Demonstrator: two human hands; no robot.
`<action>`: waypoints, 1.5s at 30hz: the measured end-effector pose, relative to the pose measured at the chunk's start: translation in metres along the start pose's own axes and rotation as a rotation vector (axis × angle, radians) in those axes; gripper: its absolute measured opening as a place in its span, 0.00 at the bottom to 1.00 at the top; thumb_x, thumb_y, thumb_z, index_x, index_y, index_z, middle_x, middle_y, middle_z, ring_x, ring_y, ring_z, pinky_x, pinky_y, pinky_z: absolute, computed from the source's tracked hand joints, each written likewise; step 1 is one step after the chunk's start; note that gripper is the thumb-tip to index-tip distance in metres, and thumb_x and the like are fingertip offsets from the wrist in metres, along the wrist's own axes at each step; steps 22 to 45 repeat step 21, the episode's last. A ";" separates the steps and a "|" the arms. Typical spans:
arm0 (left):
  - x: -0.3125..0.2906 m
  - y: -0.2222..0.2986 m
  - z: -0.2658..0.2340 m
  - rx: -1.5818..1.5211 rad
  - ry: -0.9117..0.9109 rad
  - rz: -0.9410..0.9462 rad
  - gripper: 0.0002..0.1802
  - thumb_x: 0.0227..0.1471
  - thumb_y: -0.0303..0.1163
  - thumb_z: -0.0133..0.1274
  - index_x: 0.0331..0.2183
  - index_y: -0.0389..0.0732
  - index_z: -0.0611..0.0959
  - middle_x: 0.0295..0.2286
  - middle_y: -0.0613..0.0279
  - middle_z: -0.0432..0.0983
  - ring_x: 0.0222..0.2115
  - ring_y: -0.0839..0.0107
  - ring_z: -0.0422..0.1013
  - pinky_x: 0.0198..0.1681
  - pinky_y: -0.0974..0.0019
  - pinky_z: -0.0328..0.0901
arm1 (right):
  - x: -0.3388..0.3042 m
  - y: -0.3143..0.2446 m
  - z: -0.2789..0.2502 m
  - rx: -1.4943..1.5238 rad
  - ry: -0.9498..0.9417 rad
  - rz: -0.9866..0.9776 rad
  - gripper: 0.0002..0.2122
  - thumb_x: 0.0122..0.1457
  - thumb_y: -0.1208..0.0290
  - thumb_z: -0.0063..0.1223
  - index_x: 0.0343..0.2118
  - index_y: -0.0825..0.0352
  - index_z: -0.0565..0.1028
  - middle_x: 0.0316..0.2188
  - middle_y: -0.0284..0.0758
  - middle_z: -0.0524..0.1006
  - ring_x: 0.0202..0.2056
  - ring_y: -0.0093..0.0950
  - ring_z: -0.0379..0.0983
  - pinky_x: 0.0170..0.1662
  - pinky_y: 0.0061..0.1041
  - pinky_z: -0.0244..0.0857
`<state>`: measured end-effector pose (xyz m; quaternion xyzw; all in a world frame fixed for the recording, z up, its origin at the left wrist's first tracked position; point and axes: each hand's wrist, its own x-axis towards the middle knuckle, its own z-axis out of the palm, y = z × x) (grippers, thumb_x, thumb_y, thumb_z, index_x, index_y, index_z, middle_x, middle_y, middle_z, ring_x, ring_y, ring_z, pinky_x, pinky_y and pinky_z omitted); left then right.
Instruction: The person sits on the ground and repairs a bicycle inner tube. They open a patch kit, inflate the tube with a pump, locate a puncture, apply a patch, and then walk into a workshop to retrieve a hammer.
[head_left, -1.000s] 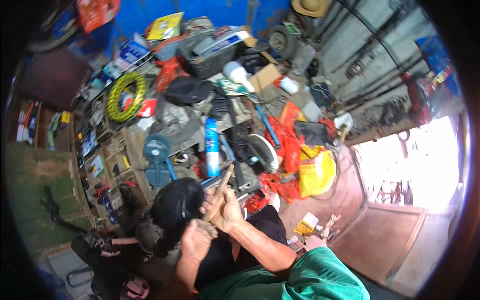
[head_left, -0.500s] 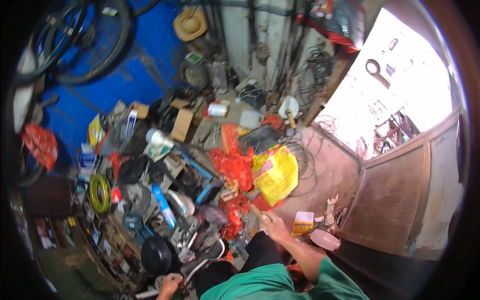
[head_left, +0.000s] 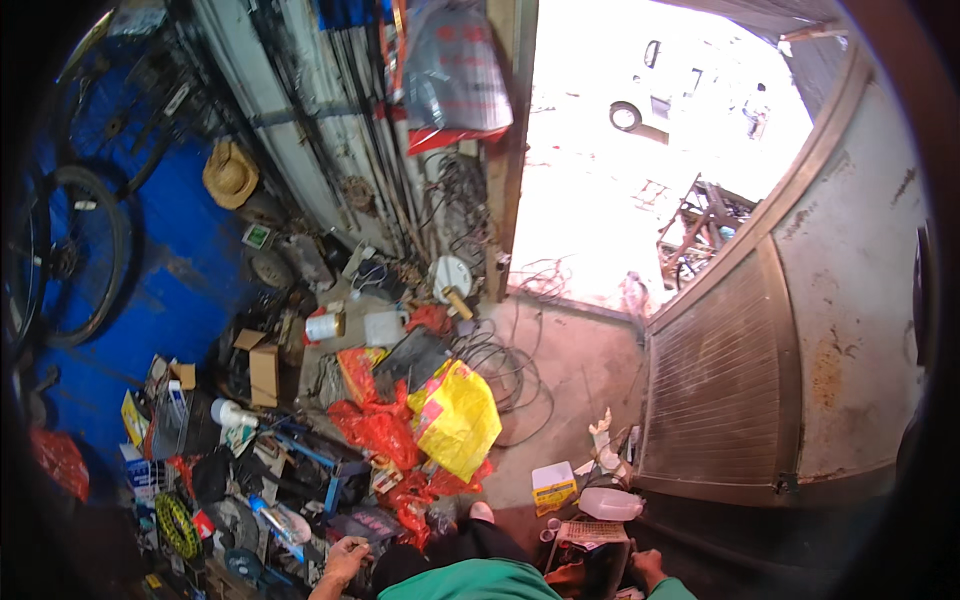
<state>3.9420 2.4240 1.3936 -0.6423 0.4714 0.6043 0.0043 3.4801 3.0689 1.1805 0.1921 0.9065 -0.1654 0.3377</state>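
Both hands sit low: my left hand (head_left: pixel 345 560) hangs loosely open over small rigid clutter; right hand (head_left: pixel 647 566), grip unreadable, nears a light plastic jug (head_left: pixel 608 503), best taken by its neck.

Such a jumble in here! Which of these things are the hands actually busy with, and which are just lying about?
In hand or nearest:
- left hand, by the dark clutter at the lower edge; what it touches is unclear
- right hand, beside the dark box
- white plastic jug, just above that box

Lying about:
- yellow bag
- red bags
- cardboard box
- straw hat
- bicycle wheel
- wire coils
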 end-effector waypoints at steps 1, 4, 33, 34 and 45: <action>0.010 0.002 0.008 -0.037 -0.029 -0.039 0.10 0.64 0.30 0.57 0.45 0.37 0.81 0.35 0.55 0.84 0.31 0.65 0.83 0.31 0.63 0.76 | 0.011 0.033 -0.019 0.046 0.075 -0.119 0.06 0.54 0.76 0.59 0.24 0.73 0.82 0.20 0.39 0.81 0.22 0.30 0.79 0.24 0.30 0.72; 0.035 0.028 0.002 0.033 -0.020 -0.037 0.09 0.62 0.30 0.58 0.43 0.37 0.82 0.33 0.57 0.84 0.29 0.67 0.83 0.28 0.65 0.75 | -0.033 0.079 -0.019 0.311 -0.053 0.049 0.06 0.56 0.74 0.60 0.27 0.72 0.83 0.22 0.40 0.82 0.22 0.31 0.79 0.25 0.34 0.74; 0.200 -0.002 0.007 0.112 -0.351 -0.187 0.27 0.63 0.49 0.58 0.56 0.42 0.76 0.45 0.45 0.79 0.44 0.46 0.78 0.49 0.38 0.75 | -0.034 0.001 -0.004 -0.694 -0.306 -0.551 0.28 0.73 0.40 0.35 0.66 0.49 0.72 0.36 0.50 0.84 0.39 0.50 0.81 0.37 0.62 0.68; 0.200 -0.002 0.007 0.112 -0.351 -0.187 0.27 0.63 0.49 0.58 0.56 0.42 0.76 0.45 0.45 0.79 0.44 0.46 0.78 0.49 0.38 0.75 | -0.034 0.001 -0.004 -0.694 -0.306 -0.551 0.28 0.73 0.40 0.35 0.66 0.49 0.72 0.36 0.50 0.84 0.39 0.50 0.81 0.37 0.62 0.68; 0.200 -0.002 0.007 0.112 -0.351 -0.187 0.27 0.63 0.49 0.58 0.56 0.42 0.76 0.45 0.45 0.79 0.44 0.46 0.78 0.49 0.38 0.75 | -0.034 0.001 -0.004 -0.694 -0.306 -0.551 0.28 0.73 0.40 0.35 0.66 0.49 0.72 0.36 0.50 0.84 0.39 0.50 0.81 0.37 0.62 0.68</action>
